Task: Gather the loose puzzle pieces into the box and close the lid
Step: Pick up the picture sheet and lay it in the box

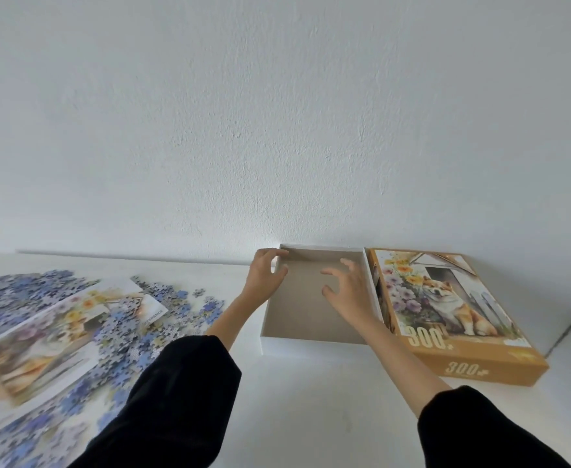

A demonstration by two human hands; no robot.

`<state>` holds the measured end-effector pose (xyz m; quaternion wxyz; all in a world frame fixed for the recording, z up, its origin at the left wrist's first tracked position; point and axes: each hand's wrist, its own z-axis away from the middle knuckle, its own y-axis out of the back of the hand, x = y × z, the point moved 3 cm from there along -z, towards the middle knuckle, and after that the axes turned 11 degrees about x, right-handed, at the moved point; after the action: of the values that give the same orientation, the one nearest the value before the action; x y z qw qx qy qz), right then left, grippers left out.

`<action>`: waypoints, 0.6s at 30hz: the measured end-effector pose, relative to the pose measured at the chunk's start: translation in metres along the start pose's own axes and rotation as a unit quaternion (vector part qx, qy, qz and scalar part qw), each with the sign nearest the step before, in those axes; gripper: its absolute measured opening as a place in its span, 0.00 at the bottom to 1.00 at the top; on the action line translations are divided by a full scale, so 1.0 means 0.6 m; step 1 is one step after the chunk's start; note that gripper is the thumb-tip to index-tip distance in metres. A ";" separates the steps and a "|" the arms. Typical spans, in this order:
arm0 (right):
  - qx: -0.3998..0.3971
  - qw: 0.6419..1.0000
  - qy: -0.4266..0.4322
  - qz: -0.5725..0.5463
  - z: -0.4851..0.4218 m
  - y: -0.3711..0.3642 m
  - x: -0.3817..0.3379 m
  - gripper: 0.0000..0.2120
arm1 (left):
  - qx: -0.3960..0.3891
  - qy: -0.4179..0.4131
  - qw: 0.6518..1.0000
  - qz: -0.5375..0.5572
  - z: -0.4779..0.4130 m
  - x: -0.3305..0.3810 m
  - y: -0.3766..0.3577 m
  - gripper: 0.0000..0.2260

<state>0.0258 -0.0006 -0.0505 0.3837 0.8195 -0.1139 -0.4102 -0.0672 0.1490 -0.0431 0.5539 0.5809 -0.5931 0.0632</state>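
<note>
- The loose puzzle pieces (24,292) lie in a wide blue-and-lilac scatter over the left part of the white bench (294,400) — none of them is in the box, and they sit well apart from it.
- A printed picture sheet (41,349) rests flat among the pieces, partly covered by them along its far edge; its image is blurred, with yellow flowers and an orange shape just readable.
- A black sleeve (176,400) covers the left forearm, which reaches forward past the near edge of the scatter.
- The left hand (264,276) grips the box at its far left corner, fingers curled over the rim and the thumb against the left wall.
- The box (297,319) stands open in the middle of the bench, close to the wall (277,113), its grey-brown floor bare and its sides white.
- The right hand (349,292) hovers over the inside of the box, fingers spread wide and slightly bent — it holds nothing.
- The lid (446,309) lies just beside the box on the right, picture side up, touching or nearly touching the box's right wall; it shows a dog among flowers and the number 300 on an orange band.
- A second black sleeve (479,430) covers the right forearm at the lower right.
</note>
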 end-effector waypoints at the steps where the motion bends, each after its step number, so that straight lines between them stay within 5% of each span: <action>1: -0.001 1.000 0.004 -0.024 -0.001 -0.003 -0.011 0.17 | 0.006 -0.007 1.000 -0.006 0.005 0.001 0.013 0.14; 12: -0.040 0.990 0.072 -0.115 0.032 -0.098 -0.199 0.17 | 0.073 0.000 0.996 -0.043 0.021 -0.072 0.226 0.12; 18: -0.046 0.992 0.049 -0.108 0.053 -0.169 -0.277 0.18 | 0.047 0.005 0.997 -0.064 -0.003 -0.167 0.345 0.12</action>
<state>-0.1175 0.1345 -0.0380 0.3797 0.8275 0.0134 -0.4133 -0.2521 0.2779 0.0019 0.5318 0.6425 -0.5486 0.0584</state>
